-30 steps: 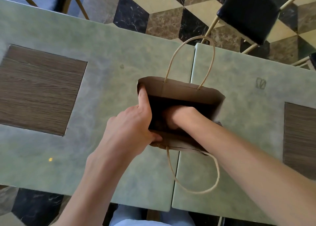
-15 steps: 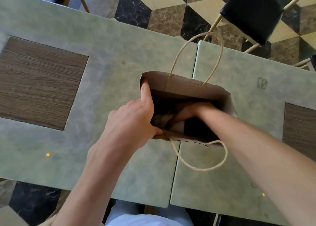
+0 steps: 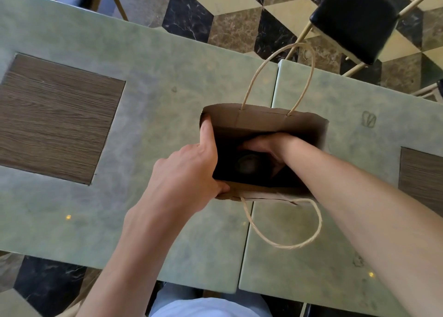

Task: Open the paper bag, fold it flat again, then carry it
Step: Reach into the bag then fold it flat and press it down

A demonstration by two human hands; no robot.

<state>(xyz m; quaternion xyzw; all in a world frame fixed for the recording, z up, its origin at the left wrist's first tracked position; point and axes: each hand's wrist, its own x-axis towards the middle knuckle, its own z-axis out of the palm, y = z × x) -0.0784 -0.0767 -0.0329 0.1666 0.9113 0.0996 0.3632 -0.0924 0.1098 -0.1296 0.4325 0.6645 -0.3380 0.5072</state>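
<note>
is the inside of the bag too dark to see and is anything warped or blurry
Head view: the paper bag interior is deep shadow, so the right hand reads dimly; the left hand and table are evenly lit; wide-angle bending at the edges; no obvious blur.

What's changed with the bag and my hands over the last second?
The paper bag has opened wider, its mouth now squarer. The right hand, inside it, has spread flatter toward the bottom, pushing the walls out. The left hand still pinches the bag's left edge, index finger along the rim. The bag remains upright over the seam in the table, handles splayed front and back.
</note>
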